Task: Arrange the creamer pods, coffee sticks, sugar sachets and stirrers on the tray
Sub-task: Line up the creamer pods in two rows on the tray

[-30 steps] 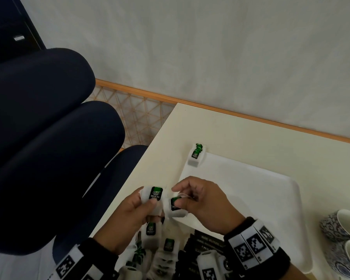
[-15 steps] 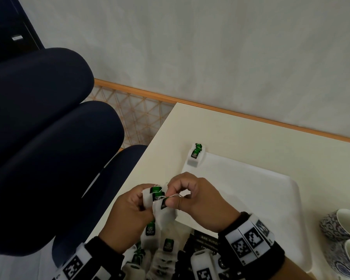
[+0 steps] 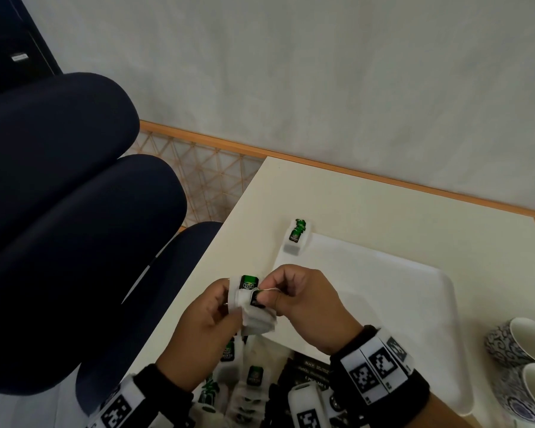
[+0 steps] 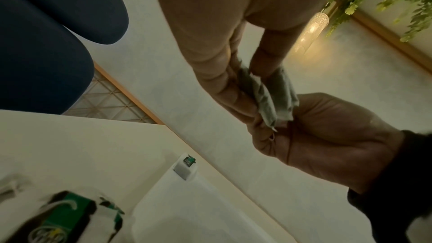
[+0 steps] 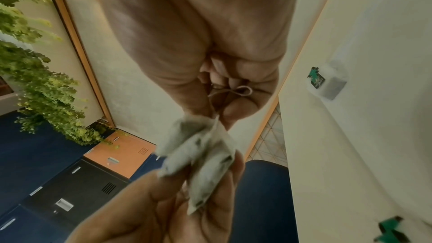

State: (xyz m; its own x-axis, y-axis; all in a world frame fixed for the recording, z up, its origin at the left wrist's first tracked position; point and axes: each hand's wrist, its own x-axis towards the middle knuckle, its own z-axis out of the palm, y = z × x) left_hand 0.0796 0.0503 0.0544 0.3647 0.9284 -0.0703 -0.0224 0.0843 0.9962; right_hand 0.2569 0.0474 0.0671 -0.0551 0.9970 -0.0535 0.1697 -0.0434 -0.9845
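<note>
A tray (image 3: 414,304) lies on the tabletop (image 3: 368,205), toward its right half. One tea bag (image 3: 297,237) sits on the tray's far left corner. Both hands meet above the tray's near left edge, the left hand (image 3: 204,329) left of the right hand (image 3: 306,307), with two tea bags (image 3: 254,307) between them. More tea bags (image 3: 241,381) lie piled beneath the hands at the near edge. Two cups (image 3: 522,359) stand right of the tray. A chair (image 3: 59,211) stands left of the tabletop.
</note>
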